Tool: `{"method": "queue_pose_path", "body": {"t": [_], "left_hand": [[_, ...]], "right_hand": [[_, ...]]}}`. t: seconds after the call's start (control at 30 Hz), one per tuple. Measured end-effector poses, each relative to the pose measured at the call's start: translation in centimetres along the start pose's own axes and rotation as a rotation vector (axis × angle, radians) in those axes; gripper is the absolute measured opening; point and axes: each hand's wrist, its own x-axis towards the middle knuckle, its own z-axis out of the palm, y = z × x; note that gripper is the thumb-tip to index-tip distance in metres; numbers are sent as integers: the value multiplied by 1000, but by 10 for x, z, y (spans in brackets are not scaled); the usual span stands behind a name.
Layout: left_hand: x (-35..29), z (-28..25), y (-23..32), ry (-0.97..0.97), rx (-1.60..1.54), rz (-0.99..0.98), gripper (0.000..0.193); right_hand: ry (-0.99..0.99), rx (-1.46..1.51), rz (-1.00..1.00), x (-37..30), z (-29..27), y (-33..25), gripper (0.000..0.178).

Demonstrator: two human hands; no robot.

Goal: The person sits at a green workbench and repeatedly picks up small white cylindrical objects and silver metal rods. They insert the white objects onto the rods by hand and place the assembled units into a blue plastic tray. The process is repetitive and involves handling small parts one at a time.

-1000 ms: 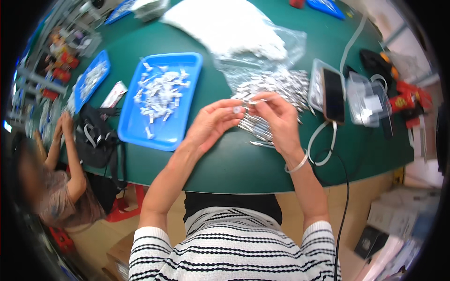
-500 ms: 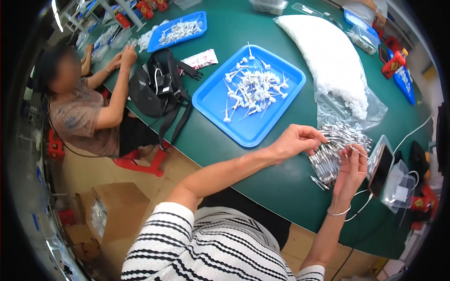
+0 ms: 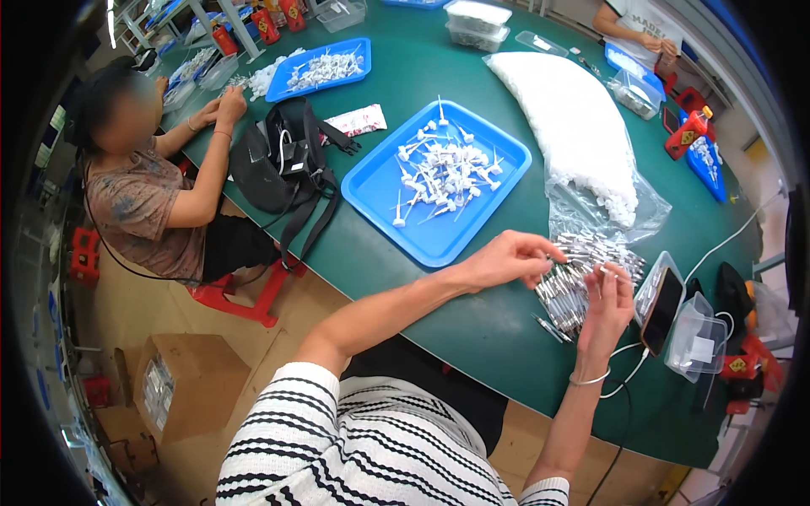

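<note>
My left hand (image 3: pixel 506 261) hovers at the left edge of a heap of slim, silvery metal-tipped pieces (image 3: pixel 564 295). Its index finger reaches forward over the heap and the other fingers are curled; anything they pinch is too small to make out. To the right of the heap, my right hand (image 3: pixel 609 308) is raised, its fingertips pinched on a small white-ended piece (image 3: pixel 604 270). Left of the heap lies a blue tray (image 3: pixel 371 190) of white-capped pieces with thin needle-like stems (image 3: pixel 447 173). A large clear bag of small white parts (image 3: pixel 569 118) rests behind the heap, its mouth toward me.
A phone (image 3: pixel 662 310) on a cable leans beside clear plastic boxes (image 3: pixel 699 341) at the right. A black bag (image 3: pixel 283 160) sits left of the tray. One co-worker (image 3: pixel 152 177) sits at the left, another (image 3: pixel 645 34) at the far right. Another blue tray (image 3: pixel 321 70) stands farther back.
The whole view has shifted a little, so the table's things appear slightly farther left. My left index finger looks more stretched out; my right hand keeps its pinch.
</note>
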Motion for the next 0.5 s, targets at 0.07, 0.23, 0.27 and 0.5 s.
{"method": "queue_pose_path", "body": {"t": [0.07,0.23,0.27,0.5], "left_hand": [[-38,-2,40,-101,149,39,22],[-152,-44,196,-320,427,252,9],[-157,-57,231,-386,461,311,8],[-142,-86,140,255,-63,482,24]], "right_hand": [[-122,-133,23,-25,-9,-21,14],[-307,-187,-135,-54,-3,-139,7],[-311,-65,-170,-49,-2,-153,9],[-201,11,15,-18,-13,-50,14]]}}
